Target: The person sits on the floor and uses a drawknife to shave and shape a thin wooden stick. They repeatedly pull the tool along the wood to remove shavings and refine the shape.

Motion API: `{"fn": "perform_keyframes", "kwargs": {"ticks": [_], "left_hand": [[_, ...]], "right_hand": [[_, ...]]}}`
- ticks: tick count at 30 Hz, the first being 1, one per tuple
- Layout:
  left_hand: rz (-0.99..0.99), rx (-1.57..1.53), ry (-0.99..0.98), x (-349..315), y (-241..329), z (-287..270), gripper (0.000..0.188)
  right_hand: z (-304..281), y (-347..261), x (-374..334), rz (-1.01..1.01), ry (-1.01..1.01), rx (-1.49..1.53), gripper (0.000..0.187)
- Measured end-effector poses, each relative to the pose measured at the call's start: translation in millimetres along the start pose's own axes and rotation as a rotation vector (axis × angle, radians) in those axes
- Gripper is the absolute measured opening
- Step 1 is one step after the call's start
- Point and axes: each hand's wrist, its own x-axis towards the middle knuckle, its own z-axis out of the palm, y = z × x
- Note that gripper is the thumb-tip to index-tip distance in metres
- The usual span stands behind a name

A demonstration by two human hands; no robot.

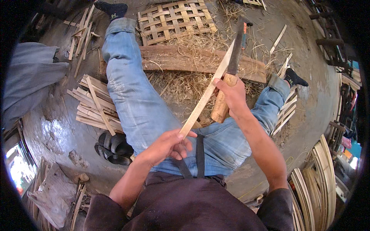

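My left hand [169, 144] pinches the lower end of a pale, flat bamboo strip [204, 98] between thumb and fingers, above my lap. The strip slants up and to the right. In my right hand [233, 96] is a knife [236, 54] with a dark blade and a thick wooden handle, gripped round the handle with the blade pointing away from me. My right thumb presses on the strip, which lies close beside the blade. Whether the blade's edge touches it I cannot tell.
A wooden plank [173, 57] lies across between my outstretched legs, among curly shavings [185, 84]. Beyond it is a woven lattice panel [175, 21]. Split strips [94, 104] are stacked left of my leg, by black sandals [111, 148]. More long strips [318, 184] stand at the lower right.
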Motion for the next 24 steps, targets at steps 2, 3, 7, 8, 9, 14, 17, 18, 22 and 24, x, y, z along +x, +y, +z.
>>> {"fn": "perform_keyframes", "kwargs": {"ticks": [2,3,7,8,9,14,17,18,22,24], "left_hand": [[0.092,0.067,-0.018,0.0,-4.7,-0.2,0.035],[0.132,0.091,0.005,4.5,-5.0,1.2,0.035],[0.208,0.127,0.146,16.1,-6.3,-3.2,0.032],[0.199,0.122,0.189,16.1,-7.3,-4.6,0.031],[0.196,0.124,0.208,16.0,-6.0,-3.4,0.031],[0.161,0.108,0.188,35.4,1.2,0.5,0.032],[0.22,-0.004,0.163,40.0,-1.8,0.2,0.029],[0.171,0.052,0.149,31.9,5.6,-2.3,0.028],[0.256,0.13,0.267,28.3,5.7,7.8,0.031],[0.4,0.267,0.374,26.1,-4.6,2.9,0.036]], "right_hand": [[-3.0,5.2,4.7,-0.035,-0.036,-0.064,0.027],[-6.1,6.3,5.9,-0.053,-0.049,-0.098,0.028],[-14.0,-24.4,-22.8,-0.301,-0.004,-0.848,0.033],[-16.4,-38.1,-37.5,-0.383,-0.081,-0.997,0.034],[-17.2,-56.0,-54.8,-0.358,-0.143,-1.115,0.03],[11.6,-102.1,-124.6,-0.382,-0.352,-1.683,0.01],[36.7,-106.9,-156.4,-0.705,-0.177,-1.738,0.013],[39.0,-105.7,-161.7,-0.868,-0.102,-1.745,0.022],[32.5,-112.7,-145.8,-0.774,-0.153,-1.639,0.021],[9.4,-103.4,-102.8,-0.59,-0.278,-1.516,0.017]]}}
